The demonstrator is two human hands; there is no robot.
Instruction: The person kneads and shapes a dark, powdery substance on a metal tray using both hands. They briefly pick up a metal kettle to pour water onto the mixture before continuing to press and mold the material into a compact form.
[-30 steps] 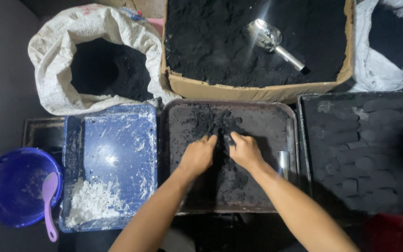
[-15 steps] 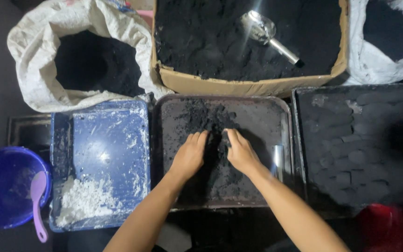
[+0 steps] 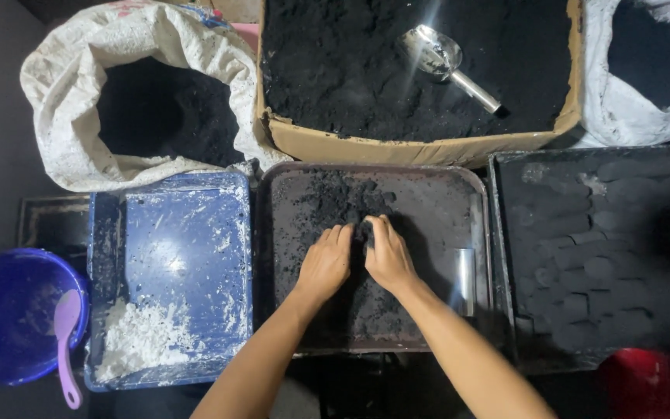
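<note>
Dim, dark flooring fills the edges of the frame, and trays and sacks crowd the middle. At centre sits a dark metal tray (image 3: 474, 233) spread with black powder (image 3: 327, 202). Both hands press palm-down into that powder, side by side and touching at the fingertips: the left hand (image 3: 325, 266) and the right hand (image 3: 388, 258) have their fingers curled together around a small clump of it, so each hand is closed loosely on powder rather than spread flat. A short metal tube (image 3: 465, 281) lies in the tray near the right hand, apart from it.

Left of the tray is a blue tray (image 3: 188, 233) with white powder (image 3: 145, 341) heaped in its lower left corner. At the lower left of the frame stands a blue bowl (image 3: 1, 310) with a purple spoon (image 3: 66, 349) leaning on its rim. Above, a cardboard box (image 3: 397, 149) holds more black powder and a metal scoop (image 3: 447, 66). A white sack (image 3: 71, 101) sits at upper left, another sack (image 3: 630, 101) at upper right. A black tray (image 3: 606, 256) of dark moulded pieces fills the right side.
</note>
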